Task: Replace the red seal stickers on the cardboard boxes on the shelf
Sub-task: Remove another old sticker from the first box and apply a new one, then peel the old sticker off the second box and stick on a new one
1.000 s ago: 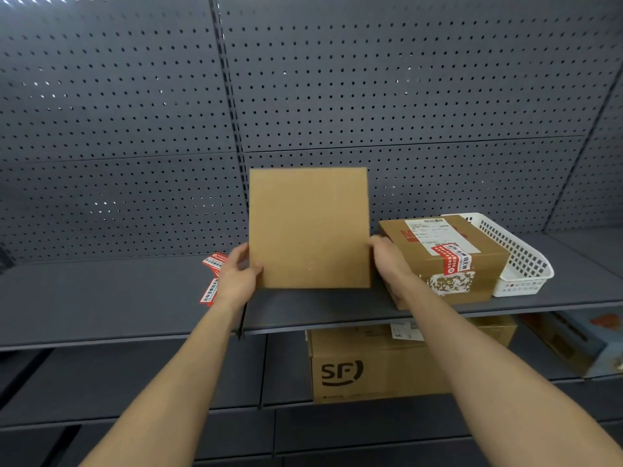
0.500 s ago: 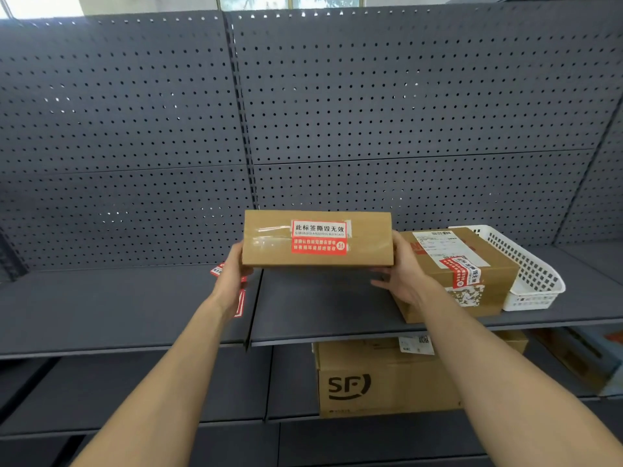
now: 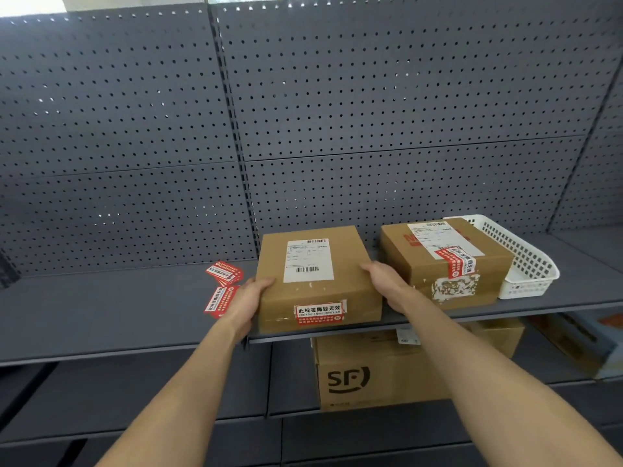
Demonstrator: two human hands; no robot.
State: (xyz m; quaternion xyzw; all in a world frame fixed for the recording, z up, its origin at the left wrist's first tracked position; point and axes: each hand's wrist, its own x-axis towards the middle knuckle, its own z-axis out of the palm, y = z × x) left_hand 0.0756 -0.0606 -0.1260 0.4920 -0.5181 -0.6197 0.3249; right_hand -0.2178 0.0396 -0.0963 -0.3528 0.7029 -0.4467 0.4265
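A flat cardboard box [image 3: 317,288] lies on the grey shelf [image 3: 101,318], label side up, with a red seal sticker [image 3: 320,312] on its front face. My left hand [image 3: 251,298] holds its left side and my right hand [image 3: 384,281] holds its right side. A second cardboard box [image 3: 418,264] stands just to the right, with a red seal sticker [image 3: 455,262] over its top front edge and a torn white patch below. Loose red stickers [image 3: 222,284] lie on the shelf left of the held box.
A white plastic basket [image 3: 526,264] sits at the right of the second box. On the lower shelf stands a large carton [image 3: 377,375] printed SF, with more boxes to its right. Perforated grey panels [image 3: 371,112] back the shelf.
The box was upright with its plain face toward me, then tipped so the sticker face showed. Now it lies flat on the shelf with the label up, both hands still on its sides.
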